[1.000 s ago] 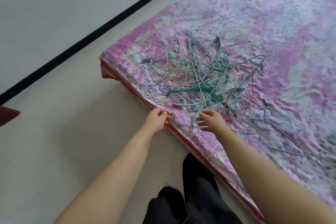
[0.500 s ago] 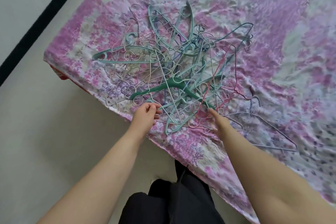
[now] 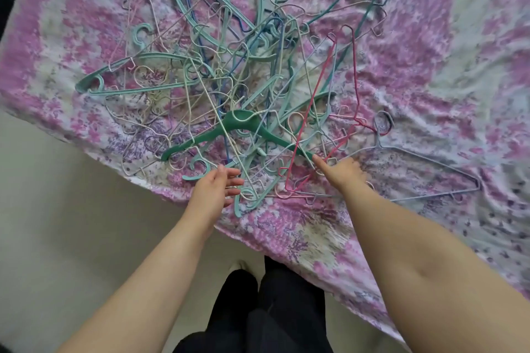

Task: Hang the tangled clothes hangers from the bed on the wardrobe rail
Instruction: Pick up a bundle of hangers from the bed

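Note:
A tangled heap of clothes hangers (image 3: 229,80) lies on the bed, teal plastic ones mixed with thin wire ones in white, blue and pink. A dark green plastic hanger (image 3: 238,130) sits near the front of the heap. My left hand (image 3: 215,189) hovers at the heap's near edge with fingers spread and relaxed, holding nothing. My right hand (image 3: 341,172) reaches in with its index finger stretched to the green hanger's right end, beside a pink wire hanger (image 3: 318,106). A pale blue wire hanger (image 3: 415,169) lies apart at the right. No wardrobe rail is in view.
The bed carries a pink, purple and white patterned sheet (image 3: 430,51), wrinkled around the heap. Its near edge runs diagonally from left to lower right. Pale floor (image 3: 71,223) lies to the left and below, with my dark trousers (image 3: 258,309) at the bottom.
The view has closed in on the heap. My left hand has opened its fingers and sits lower at the heap's edge. My right hand has reached further in, to the green hanger's end.

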Demonstrator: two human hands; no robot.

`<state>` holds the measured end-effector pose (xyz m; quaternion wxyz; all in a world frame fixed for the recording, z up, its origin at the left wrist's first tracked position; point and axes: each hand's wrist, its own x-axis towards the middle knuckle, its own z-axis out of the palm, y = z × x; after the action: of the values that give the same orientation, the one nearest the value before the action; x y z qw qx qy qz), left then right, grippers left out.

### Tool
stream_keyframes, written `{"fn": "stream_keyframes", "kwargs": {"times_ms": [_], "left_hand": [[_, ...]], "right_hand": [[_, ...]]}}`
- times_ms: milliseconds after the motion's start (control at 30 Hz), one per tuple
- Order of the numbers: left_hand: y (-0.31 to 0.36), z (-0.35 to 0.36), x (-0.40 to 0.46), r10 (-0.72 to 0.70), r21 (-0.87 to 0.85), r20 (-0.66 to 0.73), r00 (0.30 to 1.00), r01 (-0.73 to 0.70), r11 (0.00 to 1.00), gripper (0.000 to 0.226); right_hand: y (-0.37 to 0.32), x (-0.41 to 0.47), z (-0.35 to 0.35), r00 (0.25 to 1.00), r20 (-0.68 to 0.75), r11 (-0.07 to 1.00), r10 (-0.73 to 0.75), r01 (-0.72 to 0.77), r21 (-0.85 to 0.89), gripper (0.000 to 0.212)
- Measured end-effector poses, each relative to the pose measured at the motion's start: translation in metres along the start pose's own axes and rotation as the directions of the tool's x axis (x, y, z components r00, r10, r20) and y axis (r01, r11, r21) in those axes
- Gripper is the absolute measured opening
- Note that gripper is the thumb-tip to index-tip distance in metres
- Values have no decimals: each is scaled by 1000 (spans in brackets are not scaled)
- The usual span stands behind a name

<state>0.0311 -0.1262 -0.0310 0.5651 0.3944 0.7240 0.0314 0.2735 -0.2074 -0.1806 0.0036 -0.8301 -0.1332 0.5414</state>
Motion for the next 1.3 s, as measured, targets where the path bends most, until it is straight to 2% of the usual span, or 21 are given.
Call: {"fn": "stream_keyframes", "kwargs": {"times_ms": [33, 100, 133, 200, 233, 267, 300, 367, 433, 533, 567, 667, 800, 933, 1033, 1167, 1300], "left_hand": [[-1, 0, 0, -3, -7, -12, 1000, 3, 1000, 40], [-4, -2, 4, 8, -41, -70, 997, -11, 999, 40], [-5, -4, 7, 16, -64, -112, 994, -23, 998, 40], [-6, -9, 10, 24, -110, -185, 982, -45, 993, 40], [-6, -12, 11, 24, -124, -211, 977, -51, 991, 41], [-6, -14, 11, 24, -129, -228, 973, -54, 990, 40], [-6, -17, 10, 23, -128, -239, 971, -55, 990, 39], [-5, -20, 7, 40, -111, -246, 969, -69, 991, 35], [0, -20, 2, 110, -29, -221, 969, -120, 992, 29], [10, -14, -9, 258, 156, -72, 964, -244, 957, 18], [15, -11, -14, 288, 213, -12, 958, -279, 936, 21], [31, -1, -28, 323, 338, 111, 940, -341, 877, 41], [50, 7, -54, 290, 356, 183, 939, -338, 871, 58], [57, 8, -77, 275, 424, 242, 930, -356, 832, 69], [59, 7, -90, 304, 461, 228, 925, -378, 803, 77], [72, -7, -101, 339, 497, 143, 930, -364, 788, 92], [95, -34, -105, 395, 660, 137, 908, -381, 647, 95]], "right_hand": [[-3, 2, 3, 999, 19, 993, -29, 26, 115, 129], [-14, 4, 8, 997, 61, 924, -46, 19, 381, 114], [-20, 5, 10, 995, 85, 882, -46, 1, 471, 98], [-32, 2, 13, 973, 219, 819, -80, -61, 571, 44], [-37, -2, 14, 942, 317, 793, -110, -110, 600, 28], [-41, -4, 16, 907, 400, 775, -130, -159, 611, 24], [-44, -8, 16, 872, 466, 764, -151, -196, 614, 25], [-50, -18, 13, 824, 522, 776, -219, -177, 605, 25], [-55, -33, 8, 816, 502, 761, -286, -124, 636, 24], [-63, -62, -3, 824, 425, 748, -374, -4, 664, 12], [-66, -73, -10, 823, 403, 758, -400, 49, 651, 8], [-74, -108, -29, 827, 351, 804, -440, 188, 565, 13], [-70, -149, -55, 851, 286, 846, -441, 287, 450, 16], [-55, -187, -77, 853, 220, 840, -473, 362, 403, 14], [-46, -214, -87, 847, 210, 833, -488, 381, 401, 13], [-42, -249, -93, 841, 158, 798, -517, 407, 444, 10], [-53, -283, -95, 843, 60, 752, -534, 442, 489, 7]]}}
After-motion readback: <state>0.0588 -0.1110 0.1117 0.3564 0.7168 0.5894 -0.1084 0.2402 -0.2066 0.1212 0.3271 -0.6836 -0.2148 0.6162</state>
